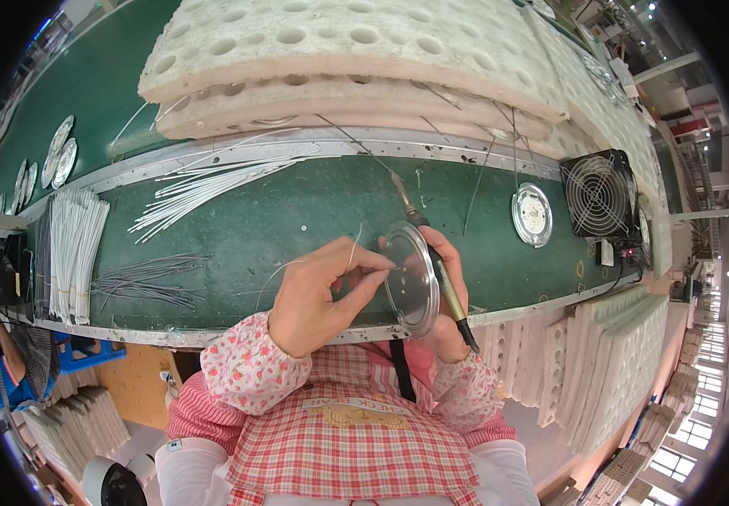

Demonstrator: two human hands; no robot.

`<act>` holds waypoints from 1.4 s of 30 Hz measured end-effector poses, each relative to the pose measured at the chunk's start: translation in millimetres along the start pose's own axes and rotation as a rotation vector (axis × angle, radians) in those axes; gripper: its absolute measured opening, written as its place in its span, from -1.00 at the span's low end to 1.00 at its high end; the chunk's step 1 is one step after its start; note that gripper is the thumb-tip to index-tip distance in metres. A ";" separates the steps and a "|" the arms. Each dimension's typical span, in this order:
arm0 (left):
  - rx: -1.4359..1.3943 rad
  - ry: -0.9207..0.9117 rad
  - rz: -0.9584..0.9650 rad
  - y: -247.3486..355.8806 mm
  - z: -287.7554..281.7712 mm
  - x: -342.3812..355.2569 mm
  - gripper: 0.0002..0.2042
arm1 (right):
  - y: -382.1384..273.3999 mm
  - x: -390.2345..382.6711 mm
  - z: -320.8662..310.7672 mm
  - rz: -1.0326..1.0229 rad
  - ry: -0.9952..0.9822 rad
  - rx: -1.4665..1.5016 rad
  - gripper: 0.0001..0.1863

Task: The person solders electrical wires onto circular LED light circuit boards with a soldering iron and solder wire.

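My left hand (322,291) is closed, thumb and forefinger pinched against the face of a round, shiny metal-rimmed disc (421,310). A thin pale wire (354,249) runs out between its fingers; its end at the disc is too small to make out. Behind the disc, my right hand (449,278) holds it upright on edge, rim toward the left. The same hand grips a soldering iron (442,271), its metal tip slanting up and away above the disc. Small spots dot the disc's face.
White wires (213,190) and dark wires (153,281) lie on the green bench, with a bundled white stack (78,253) at far left. Another disc (532,215) and a black fan (598,196) are at right. Holed foam slabs (339,51) stand behind.
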State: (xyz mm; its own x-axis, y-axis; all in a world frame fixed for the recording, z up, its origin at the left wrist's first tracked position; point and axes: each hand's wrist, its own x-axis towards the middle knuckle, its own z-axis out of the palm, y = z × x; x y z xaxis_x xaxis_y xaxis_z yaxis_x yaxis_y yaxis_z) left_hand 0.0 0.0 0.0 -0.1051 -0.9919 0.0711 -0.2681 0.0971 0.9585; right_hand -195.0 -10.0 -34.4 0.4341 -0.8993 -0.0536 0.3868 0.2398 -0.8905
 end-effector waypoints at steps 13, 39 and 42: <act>0.030 0.075 0.036 -8.7 -0.4 -7.0 -0.90 | 10.4 3.7 5.6 -0.296 -0.050 -0.477 0.21; 0.817 -0.200 0.437 -11.7 -25.3 -16.1 -0.84 | -13.7 18.5 3.4 -0.573 -0.260 -1.336 -0.63; 0.607 -0.241 0.331 -12.8 -47.6 -20.8 -0.85 | -9.0 10.8 -6.1 -0.585 -0.156 -1.323 -0.74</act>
State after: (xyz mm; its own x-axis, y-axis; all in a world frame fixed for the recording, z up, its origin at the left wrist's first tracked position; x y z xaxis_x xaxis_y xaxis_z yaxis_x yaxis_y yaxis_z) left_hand 51.2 15.5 -0.6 -0.4618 -0.8639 0.2010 -0.6620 0.4865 0.5701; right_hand -198.8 -24.1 -29.7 0.5965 -0.6790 0.4279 -0.4441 -0.7234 -0.5287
